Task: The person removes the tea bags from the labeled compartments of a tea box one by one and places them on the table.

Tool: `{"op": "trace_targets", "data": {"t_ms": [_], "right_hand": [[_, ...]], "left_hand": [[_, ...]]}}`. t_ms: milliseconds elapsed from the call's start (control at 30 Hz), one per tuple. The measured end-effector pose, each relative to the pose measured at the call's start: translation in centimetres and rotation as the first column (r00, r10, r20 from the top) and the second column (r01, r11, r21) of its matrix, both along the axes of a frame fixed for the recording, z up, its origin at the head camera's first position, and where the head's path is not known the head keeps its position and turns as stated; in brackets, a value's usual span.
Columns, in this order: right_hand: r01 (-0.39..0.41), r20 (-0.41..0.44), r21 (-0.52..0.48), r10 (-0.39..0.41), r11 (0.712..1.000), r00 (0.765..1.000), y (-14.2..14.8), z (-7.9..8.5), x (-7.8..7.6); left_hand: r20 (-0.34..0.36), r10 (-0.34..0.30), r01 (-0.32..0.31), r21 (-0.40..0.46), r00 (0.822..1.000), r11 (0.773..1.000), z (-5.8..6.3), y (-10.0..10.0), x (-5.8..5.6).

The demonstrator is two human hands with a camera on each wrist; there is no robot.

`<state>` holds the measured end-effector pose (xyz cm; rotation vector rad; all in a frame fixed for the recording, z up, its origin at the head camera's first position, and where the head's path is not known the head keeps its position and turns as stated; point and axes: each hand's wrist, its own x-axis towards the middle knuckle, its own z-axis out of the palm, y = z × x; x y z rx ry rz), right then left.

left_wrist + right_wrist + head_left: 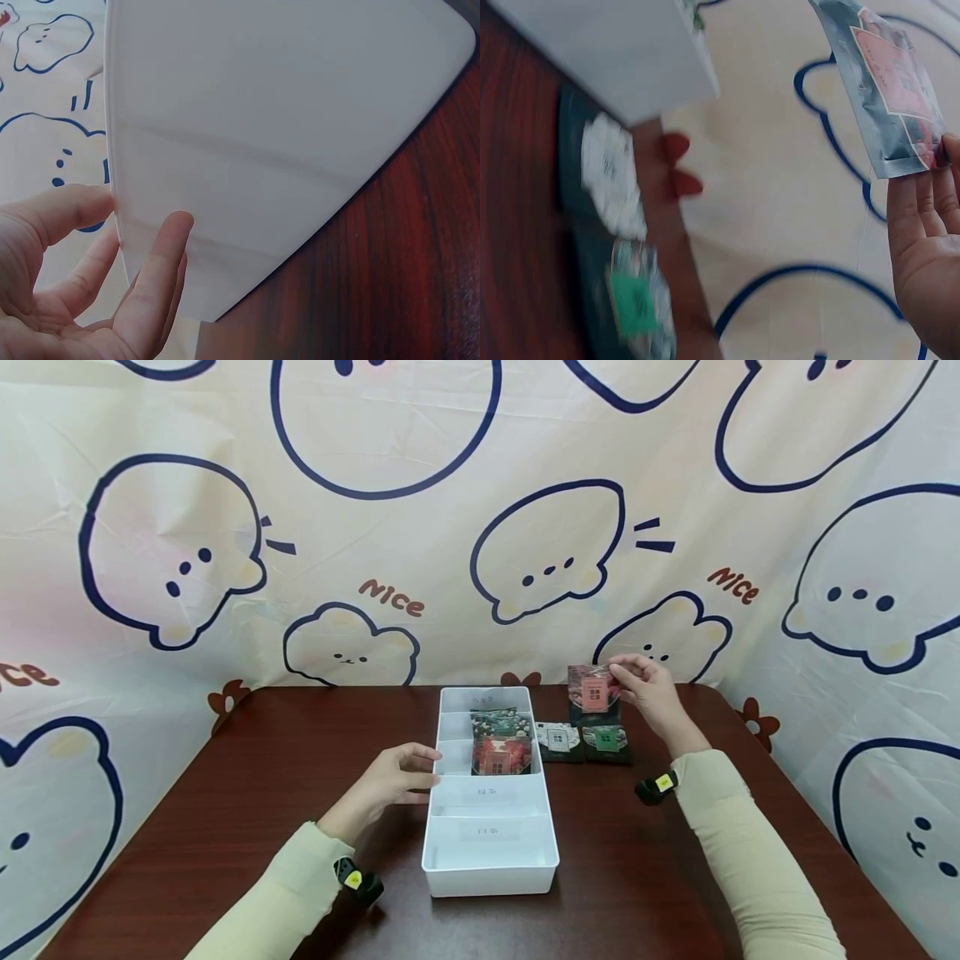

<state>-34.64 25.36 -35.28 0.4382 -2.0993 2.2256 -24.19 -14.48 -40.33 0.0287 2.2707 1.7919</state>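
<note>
A pink-labelled tea sachet (594,693) is pinched by its upper right corner in my right hand (651,693), held up above the table. The right wrist view shows this sachet (889,86) between thumb and fingers. My left hand (393,779) rests its fingertips against the left side of a white divided box (491,881); in the left wrist view the fingers (169,247) touch its outer wall. Inside a middle compartment stands a red sachet (501,756), with a green patterned sachet (498,722) behind it. Paper labels with writing mark the compartments.
Right of the box lie a white-labelled sachet (558,741) and a green-labelled sachet (607,741), side by side on the dark wooden table (615,877). A cartoon-printed cloth (420,543) hangs behind and beside the table.
</note>
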Motion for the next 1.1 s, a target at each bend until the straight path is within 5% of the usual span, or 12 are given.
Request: {"op": "trace_targets", "data": {"t_ms": [300,567,800,1100], "right_hand": [[0.158,0.051,0.113,-0.165,0.981,0.985,5.5,-3.5,-1.1],[0.215,0.089,0.292,-0.250,0.932,0.964,9.3,-6.1,-1.6],[0.229,0.131,0.394,-0.301,0.890,0.945,11.3,-7.4,-1.8],[0.151,0.166,0.490,-0.262,0.859,0.951,11.7,-7.7,-2.3]], "left_hand": [[-0.003,0.004,-0.004,-0.014,1.000,1.000,-0.1,-0.1,0.0],[0.002,0.008,-0.008,-0.009,1.000,1.000,-0.1,0.0,-0.1],[0.002,-0.004,0.004,0.007,1.000,1.000,-0.1,-0.1,-0.1],[-0.002,-0.007,0.007,0.002,1.000,1.000,-0.1,-0.1,0.0]]}}
